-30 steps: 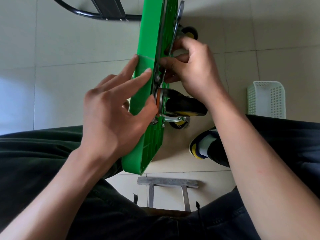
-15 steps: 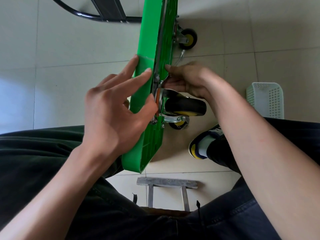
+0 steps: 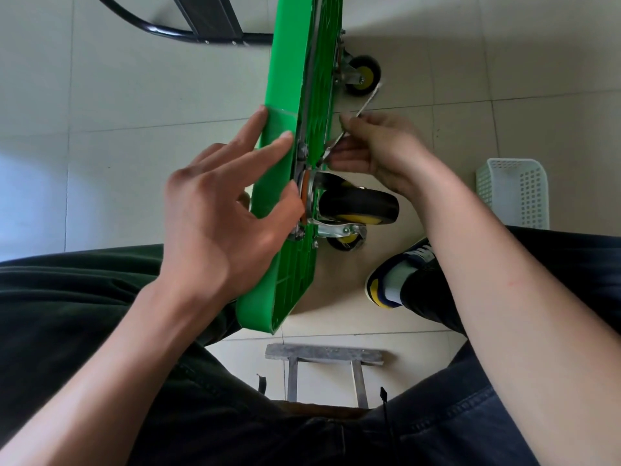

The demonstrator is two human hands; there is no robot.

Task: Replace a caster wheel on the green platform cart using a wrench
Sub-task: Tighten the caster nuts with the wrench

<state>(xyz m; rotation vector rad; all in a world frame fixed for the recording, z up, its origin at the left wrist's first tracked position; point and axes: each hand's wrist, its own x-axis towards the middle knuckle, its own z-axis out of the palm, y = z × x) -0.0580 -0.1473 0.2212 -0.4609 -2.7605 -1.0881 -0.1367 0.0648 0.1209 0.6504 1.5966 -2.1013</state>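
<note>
The green platform cart (image 3: pixel 289 72) stands on its edge in front of me, its ribbed underside facing right. A black caster wheel (image 3: pixel 359 205) with a yellow hub sits on a metal bracket at the near end. My left hand (image 3: pixel 228 210) presses flat against the cart's smooth face, thumb hooked round the edge by the bracket. My right hand (image 3: pixel 379 149) grips a thin silver wrench (image 3: pixel 364 104); its head sits at the mounting plate just above the wheel and its handle slants up to the right. A second caster (image 3: pixel 361 75) is fixed farther up.
A white perforated plastic basket (image 3: pixel 512 193) stands on the tile floor at right. My shoe (image 3: pixel 396 277) rests below the wheel. A low grey metal stool (image 3: pixel 322 354) is between my legs. The cart's black tubular handle (image 3: pixel 161 30) lies on the floor at top left.
My right hand has swung the wrench from upright along the cart down and outward to the right, so the far caster is now uncovered. My left hand has stayed in place.
</note>
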